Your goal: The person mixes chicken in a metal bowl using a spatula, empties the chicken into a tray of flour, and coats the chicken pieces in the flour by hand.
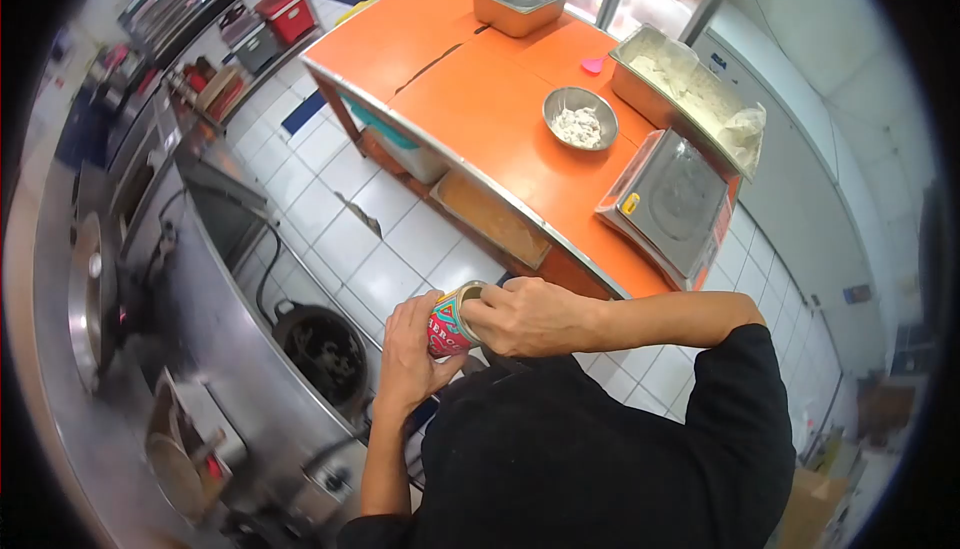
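A small open can (pixel 449 327) with a red, teal and yellow label is held tilted in front of my body, between the stove and the orange table. My left hand (pixel 408 351) wraps round its label side. At the can's open rim is my right hand (pixel 510 316), with its fingers curled and closed and the fingertips inside or behind the rim. Whether those fingers grip anything cannot be made out. The contents of the can are hidden.
The orange table (pixel 440 79) bears a metal bowl (pixel 551 131) of white stuff, a scale (pixel 676 194), a long pan (pixel 640 87) of pale mixture, a steel pan (pixel 520 17) and a pink spatula (pixel 593 66). A steel stove counter (pixel 235 314) and black pan (pixel 322 357) are at left.
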Action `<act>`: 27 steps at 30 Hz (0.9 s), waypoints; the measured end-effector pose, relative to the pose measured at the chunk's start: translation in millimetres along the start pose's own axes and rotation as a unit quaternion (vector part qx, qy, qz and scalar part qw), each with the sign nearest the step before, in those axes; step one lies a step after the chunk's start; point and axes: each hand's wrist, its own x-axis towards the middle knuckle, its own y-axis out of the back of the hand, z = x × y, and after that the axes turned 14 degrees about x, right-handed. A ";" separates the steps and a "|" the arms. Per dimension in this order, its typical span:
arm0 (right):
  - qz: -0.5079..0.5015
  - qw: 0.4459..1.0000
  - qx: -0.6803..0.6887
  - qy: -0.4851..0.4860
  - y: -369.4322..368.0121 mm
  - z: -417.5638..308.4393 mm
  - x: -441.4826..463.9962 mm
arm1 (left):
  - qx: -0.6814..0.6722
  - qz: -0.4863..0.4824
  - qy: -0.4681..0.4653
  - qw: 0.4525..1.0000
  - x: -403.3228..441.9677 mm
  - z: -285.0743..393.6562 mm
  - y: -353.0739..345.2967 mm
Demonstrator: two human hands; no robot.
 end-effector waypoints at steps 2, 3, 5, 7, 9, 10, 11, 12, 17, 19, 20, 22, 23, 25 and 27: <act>-0.029 0.999 -0.006 -0.030 5.4 38.9 17.3 | -0.013 -0.023 -0.023 0.999 46.0 -26.5 3.9; -0.022 0.999 -0.014 -0.039 5.7 61.5 24.7 | -0.027 -0.038 -0.032 0.998 69.5 -38.8 4.1; -0.031 0.997 0.063 -0.046 5.3 106.4 40.9 | -0.034 -0.030 -0.060 0.997 112.7 -65.1 -1.1; -0.059 0.994 0.063 -0.067 12.7 150.8 57.9 | -0.067 -0.032 -0.069 0.995 158.7 -88.3 -1.5; -0.092 0.990 0.063 -0.087 24.2 195.5 72.2 | -0.049 -0.033 -0.091 0.994 206.5 -104.0 6.6; -0.084 0.989 0.071 -0.097 29.6 219.5 77.5 | -0.037 -0.038 -0.091 0.994 228.2 -108.7 12.3; -0.076 0.988 0.080 -0.110 35.2 242.6 82.7 | -0.025 -0.044 -0.092 0.994 251.6 -114.9 17.6; -0.073 0.988 0.076 -0.113 41.1 261.1 87.0 | -0.022 -0.053 -0.095 0.994 274.6 -122.3 21.2; 0.148 0.960 0.094 -0.217 50.7 332.2 100.4 | -0.100 -0.060 -0.116 0.986 379.0 -163.9 23.4; 0.213 0.947 0.068 -0.231 48.6 358.3 109.2 | -0.135 -0.067 -0.128 0.980 419.1 -177.6 20.7; 0.218 0.944 0.070 -0.238 48.2 371.3 111.8 | -0.142 -0.092 -0.147 0.975 441.2 -182.8 20.9; 0.236 0.934 0.057 -0.262 49.6 398.1 121.2 | -0.145 -0.110 -0.202 0.962 482.8 -196.6 17.2; 0.242 0.929 0.044 -0.278 49.6 410.7 126.9 | -0.149 -0.119 -0.221 0.957 502.7 -204.4 14.7; 0.244 0.914 0.085 -0.313 53.2 435.5 138.2 | -0.178 -0.147 -0.259 0.938 543.8 -218.0 10.8; 0.240 0.899 0.109 -0.351 53.6 459.5 150.1 | -0.177 -0.169 -0.298 0.922 580.7 -232.4 15.3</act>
